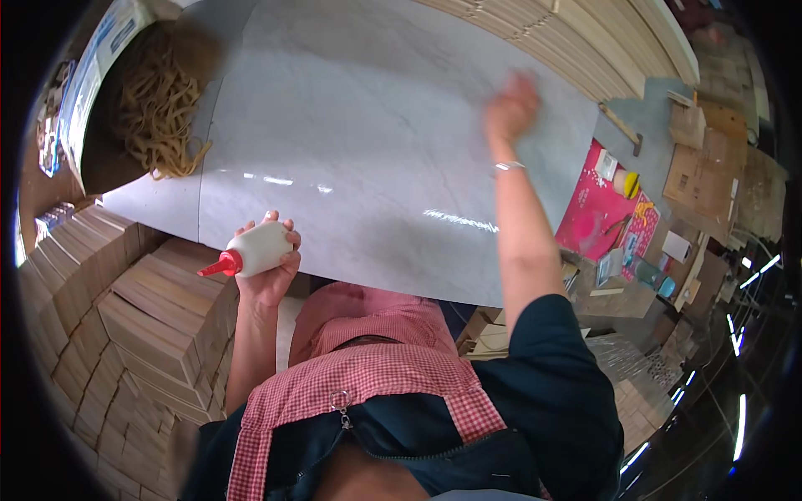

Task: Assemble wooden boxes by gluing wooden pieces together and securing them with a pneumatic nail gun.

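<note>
My left hand [280,275] is closed round a white squeeze bottle [263,248] with a red nozzle cap, held at the near edge of the grey marbled tabletop [359,150]. The bottle lies tilted, its nozzle pointing left. My right arm stretches far forward over the table. At its end my right hand [514,104] is smeared by motion, so its fingers do not show clearly. It is near the stacked pale wooden boards [576,37] at the far right edge. I see nothing plainly held in it.
An opened bag [92,92] of tan bands [163,108] lies at the far left. Wooden blocks [159,309] are stacked at the near left. To the right are a hammer [622,128], a pink sheet [589,204] with a yellow tape roll [626,184], and cardboard boxes [706,179].
</note>
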Available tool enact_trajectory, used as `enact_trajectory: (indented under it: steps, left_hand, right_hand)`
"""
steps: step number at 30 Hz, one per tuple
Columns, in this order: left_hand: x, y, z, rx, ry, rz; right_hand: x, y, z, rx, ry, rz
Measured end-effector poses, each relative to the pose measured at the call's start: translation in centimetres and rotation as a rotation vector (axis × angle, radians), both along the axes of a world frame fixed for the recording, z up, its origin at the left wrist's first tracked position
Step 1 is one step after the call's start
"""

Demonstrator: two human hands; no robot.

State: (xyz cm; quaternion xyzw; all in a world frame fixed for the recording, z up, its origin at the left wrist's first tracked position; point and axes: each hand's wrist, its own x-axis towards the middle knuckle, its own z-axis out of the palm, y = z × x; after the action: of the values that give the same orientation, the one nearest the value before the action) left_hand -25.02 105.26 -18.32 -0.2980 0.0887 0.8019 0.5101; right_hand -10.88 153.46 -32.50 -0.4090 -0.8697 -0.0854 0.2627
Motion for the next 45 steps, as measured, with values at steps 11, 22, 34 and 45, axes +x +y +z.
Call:
enact_trajectory:
  steps: [11, 22, 34, 45]
  left_hand:
    - [1.1, 4.6, 0.4, -0.062, 0.012, -0.138]
    - [3.5, 14.6, -1.2, -0.464, 0.017, -0.45]
    - [8.0, 16.9, -0.8, -0.285, -0.003, -0.873]
    - [5.8, 20.8, 0.2, -0.394, 0.093, -0.747]
  right_hand:
    - [-6.4, -5.6, 3.3, -0.162, 0.006, 0.246]
    - [17.0, -15.3, 9.1, -0.902, 0.464, -0.046]
    - [1.5, -20.0, 20.1, -0.774, 0.573, 0.449]
    - [5.1, -14.4, 25.6, -1.088, 1.134, 0.188]
